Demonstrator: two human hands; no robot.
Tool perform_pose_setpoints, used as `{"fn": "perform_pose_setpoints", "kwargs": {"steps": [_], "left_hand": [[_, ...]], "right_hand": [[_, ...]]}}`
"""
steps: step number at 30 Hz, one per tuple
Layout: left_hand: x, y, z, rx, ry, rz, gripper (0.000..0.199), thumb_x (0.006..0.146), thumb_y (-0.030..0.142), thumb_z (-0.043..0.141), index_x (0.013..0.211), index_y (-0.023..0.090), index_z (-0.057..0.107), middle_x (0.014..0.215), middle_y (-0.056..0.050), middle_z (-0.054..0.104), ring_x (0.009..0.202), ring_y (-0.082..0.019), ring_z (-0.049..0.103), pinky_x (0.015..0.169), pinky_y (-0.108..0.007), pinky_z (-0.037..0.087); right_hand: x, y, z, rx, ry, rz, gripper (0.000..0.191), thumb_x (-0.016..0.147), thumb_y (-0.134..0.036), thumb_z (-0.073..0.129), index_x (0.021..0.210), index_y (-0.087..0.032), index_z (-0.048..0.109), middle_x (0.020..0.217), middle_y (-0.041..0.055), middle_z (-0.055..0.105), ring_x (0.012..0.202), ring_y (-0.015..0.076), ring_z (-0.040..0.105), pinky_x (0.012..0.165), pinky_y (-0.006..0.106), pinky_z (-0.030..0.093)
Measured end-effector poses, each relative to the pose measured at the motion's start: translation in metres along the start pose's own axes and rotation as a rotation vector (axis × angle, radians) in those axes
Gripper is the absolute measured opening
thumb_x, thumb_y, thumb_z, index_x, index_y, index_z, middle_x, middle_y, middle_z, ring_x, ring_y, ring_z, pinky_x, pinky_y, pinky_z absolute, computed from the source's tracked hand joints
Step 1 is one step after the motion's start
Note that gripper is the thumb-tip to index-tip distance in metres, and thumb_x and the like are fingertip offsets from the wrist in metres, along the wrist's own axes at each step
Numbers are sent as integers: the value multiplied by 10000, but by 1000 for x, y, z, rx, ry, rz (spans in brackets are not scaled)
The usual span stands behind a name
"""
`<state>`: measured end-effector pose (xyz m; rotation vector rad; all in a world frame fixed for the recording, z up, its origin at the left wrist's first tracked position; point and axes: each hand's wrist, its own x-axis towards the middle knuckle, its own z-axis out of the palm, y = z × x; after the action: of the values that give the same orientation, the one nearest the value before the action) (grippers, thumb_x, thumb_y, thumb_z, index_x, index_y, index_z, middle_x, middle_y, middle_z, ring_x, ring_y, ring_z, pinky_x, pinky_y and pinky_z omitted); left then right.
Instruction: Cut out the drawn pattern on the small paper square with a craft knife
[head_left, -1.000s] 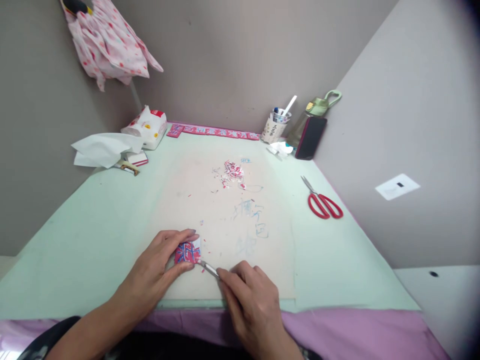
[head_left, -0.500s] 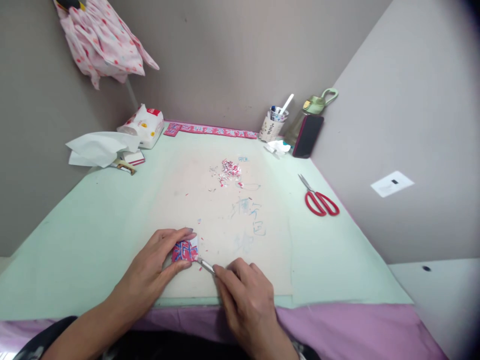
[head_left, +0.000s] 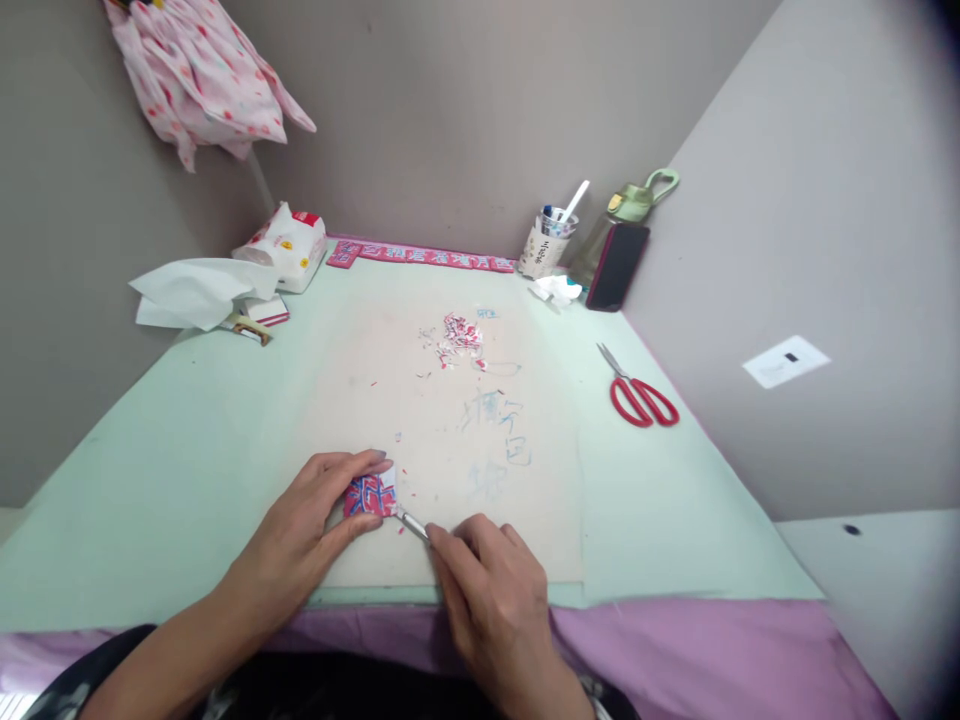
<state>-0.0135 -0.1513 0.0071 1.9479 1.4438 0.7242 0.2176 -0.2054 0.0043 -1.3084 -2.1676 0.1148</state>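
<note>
My left hand (head_left: pixel 319 515) pinches a small square carving block (head_left: pixel 369 494) between thumb and fingers, flat on the pale board (head_left: pixel 420 555). The block has a red face with blue and white lines, and one corner is cut back to white. In my right hand (head_left: pixel 491 590) is a slim metal carving knife (head_left: pixel 414 524), held like a pen. Its tip meets the block's lower right edge. A few red crumbs lie beside the block, and farther back sits a pile of red and white shavings (head_left: pixel 460 336).
Red-handled scissors (head_left: pixel 634 390) lie at right. Along the back edge runs a row of red carved tiles (head_left: pixel 427 257). A pen cup (head_left: pixel 546 245), a phone (head_left: pixel 618 266), a green bottle (head_left: pixel 596 245) and crumpled tissue (head_left: pixel 556 290) stand back right; a tissue pack (head_left: pixel 289 250) is back left.
The camera view has tilted slightly, so the scene sits a little higher in the picture. Both hands, the carving block and the knife keep nearly the same places.
</note>
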Motion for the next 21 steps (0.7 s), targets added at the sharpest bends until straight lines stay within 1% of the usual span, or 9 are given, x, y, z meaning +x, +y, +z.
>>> {"fn": "perform_pose_setpoints", "kwargs": {"steps": [6,11,14,16,21], "left_hand": [[0,-2,1,-24,-6,-9,414,963,418,606,1362,309,582,1309,-53,645,1255,-266,602,1123,-495,476],[1,-3,2,-30,-13,-8,420,962,426,609,1365,309,581,1315,-53,648,1265,-274,598,1136,-514,463],[1,-2,2,-31,9,-3,417,962,432,607,1362,317,587,1312,-48,650,1255,-276,611,1128,-510,476],[0,-2,1,-35,11,-1,413,962,429,603,1358,315,592,1307,-52,652,1248,-279,617,1122,-510,483],[0,-1,0,-42,-3,5,407,965,409,594,1361,313,590,1305,-49,647,1249,-271,614,1125,-499,483]], "right_hand": [[1,-1,1,-53,17,-1,264,1044,-105,447,1198,-184,646,803,32,549,667,190,464,654,334,332],[0,3,-2,52,-9,26,245,1045,-118,467,1197,-190,645,819,29,552,684,178,494,651,317,348],[-2,5,-4,69,-32,15,252,1043,-120,479,1223,-201,635,832,30,556,691,177,495,649,312,354],[-2,6,-4,58,-26,-3,258,1044,-119,473,1230,-198,634,830,30,556,687,176,494,646,313,354],[3,4,-2,43,11,-13,232,1052,-131,466,1180,-183,653,812,31,558,674,171,495,647,319,346]]}}
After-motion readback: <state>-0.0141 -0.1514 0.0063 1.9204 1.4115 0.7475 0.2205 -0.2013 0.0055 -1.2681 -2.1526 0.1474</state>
